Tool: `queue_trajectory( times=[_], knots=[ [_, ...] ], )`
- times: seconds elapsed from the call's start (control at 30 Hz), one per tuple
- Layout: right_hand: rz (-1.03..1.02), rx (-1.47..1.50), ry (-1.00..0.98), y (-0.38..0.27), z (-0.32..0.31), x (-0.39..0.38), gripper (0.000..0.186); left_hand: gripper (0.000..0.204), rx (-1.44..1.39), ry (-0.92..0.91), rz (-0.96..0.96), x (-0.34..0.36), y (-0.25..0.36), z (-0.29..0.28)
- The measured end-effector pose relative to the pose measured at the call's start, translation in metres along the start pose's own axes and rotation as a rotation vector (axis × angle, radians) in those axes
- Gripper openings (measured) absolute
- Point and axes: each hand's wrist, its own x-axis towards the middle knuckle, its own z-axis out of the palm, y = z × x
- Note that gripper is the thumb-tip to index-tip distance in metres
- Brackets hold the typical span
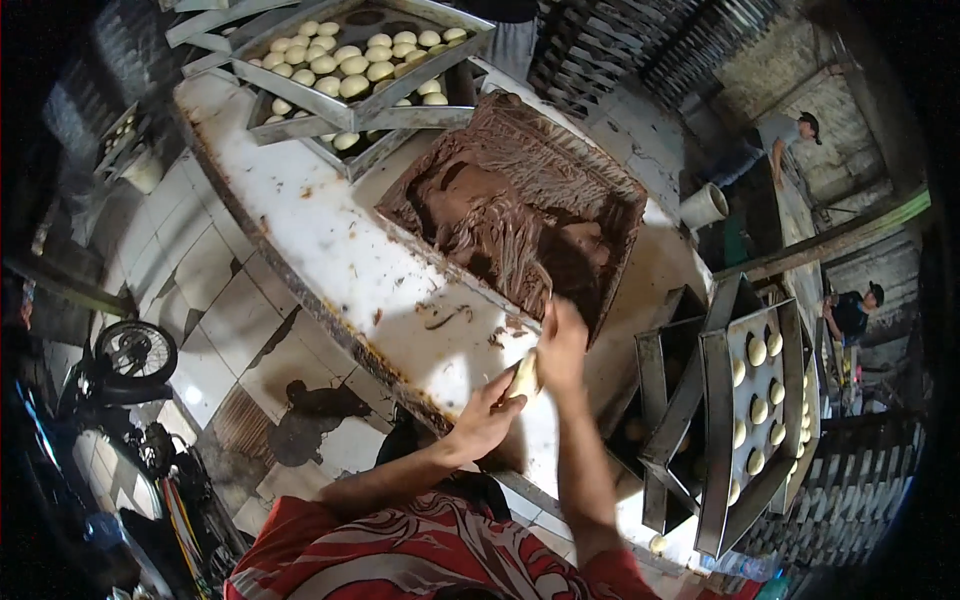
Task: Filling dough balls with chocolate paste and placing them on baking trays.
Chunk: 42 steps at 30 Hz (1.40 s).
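My left hand (pixel 484 420) is closed around a pale piece of dough (pixel 525 377), over the white table's near edge. Just right of it, my right hand (pixel 563 345) is closed at the near rim of a big rectangular tray of chocolate filling (pixel 500 215). A thin strip stands up from the right fingers into the brown mass; blur and size hide what it is. The filling is thick and ridged, heaped high along the far side and scooped lower in the middle.
Stacked metal trays with dough balls (pixel 353 65) stand at the far left of the table (pixel 300 215). More tilted trays (pixel 715 430) lean at the right. A motorcycle (pixel 135 355) is parked left on the tiled floor. Two people (pixel 850 315) are at the far right, near a white bucket (pixel 704 206).
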Motion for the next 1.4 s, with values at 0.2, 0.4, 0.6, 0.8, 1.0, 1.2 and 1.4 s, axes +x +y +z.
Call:
queue_trajectory(
  times=[0.2,0.4,0.6,0.8,1.0,1.2,1.4],
  knots=[
    [-0.051,-0.859,-0.386,0.058,0.034,0.128,0.036,0.048,-0.572,-0.083,-0.063,0.015,0.050,-0.046],
    [-0.155,-0.866,-0.523,0.069,0.035,0.118,0.023,0.041,-0.629,0.216,-0.131,0.027,0.054,-0.099],
    [0.133,-0.036,-0.451,0.031,-0.026,0.064,0.022,0.032,-0.409,0.177,-0.037,0.057,0.035,-0.109],
    [-0.064,0.045,-0.076,-0.046,-0.035,-0.015,0.042,0.036,-0.901,-0.029,-0.358,0.069,0.099,-0.076],
    [-0.306,-0.069,0.109,0.028,-0.022,-0.079,0.057,0.041,-0.987,-0.191,-0.197,0.037,0.096,-0.067],
    [0.220,-0.167,0.149,0.082,-0.016,-0.156,0.063,0.046,-0.629,-0.170,0.089,-0.023,0.096,-0.045],
    [0.094,0.206,0.168,0.033,-0.065,-0.176,0.028,0.043,-0.934,-0.170,-0.104,-0.082,0.004,0.040]
  ],
)
